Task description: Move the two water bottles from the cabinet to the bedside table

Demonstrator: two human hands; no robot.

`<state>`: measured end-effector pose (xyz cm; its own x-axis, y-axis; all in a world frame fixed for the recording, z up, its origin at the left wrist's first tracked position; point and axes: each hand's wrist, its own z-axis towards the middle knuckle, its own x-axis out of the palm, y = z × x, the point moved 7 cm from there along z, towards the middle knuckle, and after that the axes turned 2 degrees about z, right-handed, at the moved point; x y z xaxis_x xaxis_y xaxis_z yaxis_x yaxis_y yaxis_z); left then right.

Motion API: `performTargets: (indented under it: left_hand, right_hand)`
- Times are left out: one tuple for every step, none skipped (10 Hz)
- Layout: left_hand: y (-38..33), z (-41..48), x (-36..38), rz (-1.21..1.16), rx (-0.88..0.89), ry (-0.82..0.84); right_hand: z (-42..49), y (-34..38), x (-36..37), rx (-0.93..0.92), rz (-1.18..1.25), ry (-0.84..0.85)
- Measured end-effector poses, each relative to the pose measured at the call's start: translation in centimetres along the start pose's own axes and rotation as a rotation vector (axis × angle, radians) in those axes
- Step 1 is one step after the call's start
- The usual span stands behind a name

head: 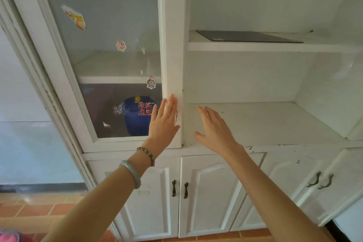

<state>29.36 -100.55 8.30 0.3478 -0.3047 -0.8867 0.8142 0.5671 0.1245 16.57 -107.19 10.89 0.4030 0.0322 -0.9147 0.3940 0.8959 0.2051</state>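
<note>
I face a white cabinet [174, 49] with a glass door [110, 61] on the left and open shelves on the right. My left hand [164, 122] is flat and open against the door's right frame, fingers up. My right hand [214, 129] is open, palm forward, in front of the lower open shelf [265, 122]. I see no water bottles on the open shelves. Behind the glass stands a blue container [135, 122] with a striped label; I cannot tell what it is.
A dark flat panel [245, 36] lies on the upper open shelf. Lower cabinet doors with dark handles [179, 189] are shut below. Stickers dot the glass. Terracotta floor tiles [39, 208] lie at the lower left, with a pink object at the corner.
</note>
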Motion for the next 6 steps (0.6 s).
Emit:
performTargets:
  left_hand:
    - [-0.1,0.3,0.5,-0.006,-0.006,-0.003]
    - [0.0,0.4,0.9,0.008,-0.004,0.010]
    - [0.1,0.3,0.8,0.003,0.006,-0.004]
    - [0.2,0.1,0.3,0.000,0.032,0.018]
    - [0.2,-0.4,-0.4,-0.007,0.058,0.001]
    - [0.7,-1.1,-2.3,-0.001,0.049,-0.051]
  right_hand:
    - [0.5,0.1,0.2,0.000,0.005,-0.008]
    - [0.8,0.0,0.5,0.008,-0.001,0.001]
    - [0.9,0.1,0.8,0.008,0.003,0.005]
    - [0.6,0.4,0.7,0.008,-0.009,0.019]
    - [0.3,0.7,0.4,-0.014,-0.004,0.013]
    - [0.3,1.6,-1.7,-0.050,-0.001,-0.064]
